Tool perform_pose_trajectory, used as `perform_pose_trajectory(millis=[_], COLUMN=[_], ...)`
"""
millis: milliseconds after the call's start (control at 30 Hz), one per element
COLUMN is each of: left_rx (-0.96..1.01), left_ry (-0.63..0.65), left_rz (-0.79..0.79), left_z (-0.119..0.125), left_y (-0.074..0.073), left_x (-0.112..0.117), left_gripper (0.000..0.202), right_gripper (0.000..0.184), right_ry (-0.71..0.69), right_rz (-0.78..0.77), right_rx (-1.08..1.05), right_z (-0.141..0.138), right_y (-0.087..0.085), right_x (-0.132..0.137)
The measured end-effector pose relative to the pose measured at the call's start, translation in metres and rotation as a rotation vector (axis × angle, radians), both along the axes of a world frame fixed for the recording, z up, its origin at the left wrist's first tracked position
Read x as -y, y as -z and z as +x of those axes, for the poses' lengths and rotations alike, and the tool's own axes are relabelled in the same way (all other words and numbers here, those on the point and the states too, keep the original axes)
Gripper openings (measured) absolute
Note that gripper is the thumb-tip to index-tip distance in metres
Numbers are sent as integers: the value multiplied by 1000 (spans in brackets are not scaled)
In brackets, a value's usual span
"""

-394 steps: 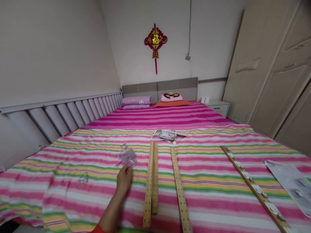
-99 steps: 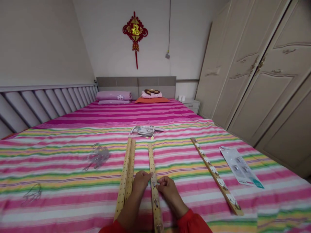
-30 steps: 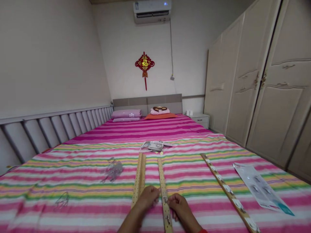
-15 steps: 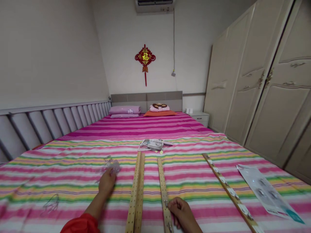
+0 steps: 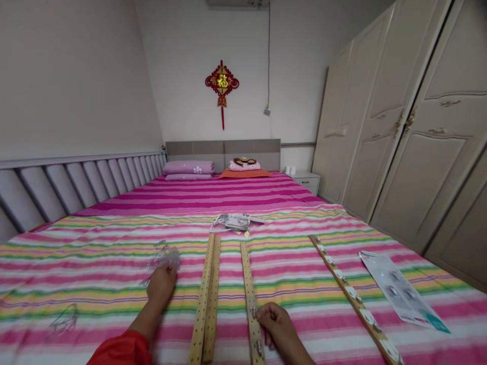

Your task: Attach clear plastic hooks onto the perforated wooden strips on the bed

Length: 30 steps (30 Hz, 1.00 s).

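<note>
My left hand (image 5: 162, 286) reaches out over the striped bedspread (image 5: 304, 263). Its bunched fingers touch the near edge of a clear plastic bag of small metal parts (image 5: 163, 256); what they pinch is hidden. My right hand (image 5: 276, 324) lies curled beside the single perforated wooden strip (image 5: 247, 276), fingertips pinched at a small metal hook (image 5: 253, 312) set in it. Another hook (image 5: 258, 348) sits lower on the same strip. A pair of wooden strips (image 5: 208, 294) lies side by side between my hands.
A fourth strip fitted with several white hooks (image 5: 348, 294) lies to the right, with a printed plastic packet (image 5: 403, 291) beyond it. An opened packet (image 5: 234, 221) rests past the strips' far ends. A small wire piece (image 5: 63, 319) is at the left. Wardrobes (image 5: 418, 152) line the right wall.
Both hands were together at the single strip a second ago. My left hand has since left it and gone left and forward to the clear bag. My right hand stays at the strip.
</note>
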<state>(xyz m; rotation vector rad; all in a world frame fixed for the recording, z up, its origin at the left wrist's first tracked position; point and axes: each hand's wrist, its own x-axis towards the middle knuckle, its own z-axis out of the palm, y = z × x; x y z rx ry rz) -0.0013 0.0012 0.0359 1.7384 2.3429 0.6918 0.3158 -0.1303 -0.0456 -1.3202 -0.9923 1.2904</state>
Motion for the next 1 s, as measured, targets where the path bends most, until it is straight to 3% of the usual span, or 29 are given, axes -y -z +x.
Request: perform_pose_trajectory(millis=[167, 300, 533, 700, 867, 1000], left_rx=[192, 670, 1496, 1637, 1703, 1763], left_ry=[-16, -34, -72, 57, 254, 240], left_rz=[98, 169, 0, 61, -6, -140], left_z=[3, 7, 19, 41, 73, 99], left_y=[-4, -7, -13, -19, -25, -27], left_x=[11, 18, 47, 87, 128, 153], left_gripper=[21, 19, 11, 15, 15, 14], right_gripper=[38, 37, 37, 37, 38, 37], right_ry=[7, 9, 9, 11, 58, 129], right_rz=[8, 24, 31, 46, 74, 113], right_rx=[5, 3, -7, -26, -64, -116], right_z=[0, -1, -1, 0, -1, -1], right_y=[-1, -2, -5, -6, -6, -14], right_x=[0, 1, 2, 4, 7, 12])
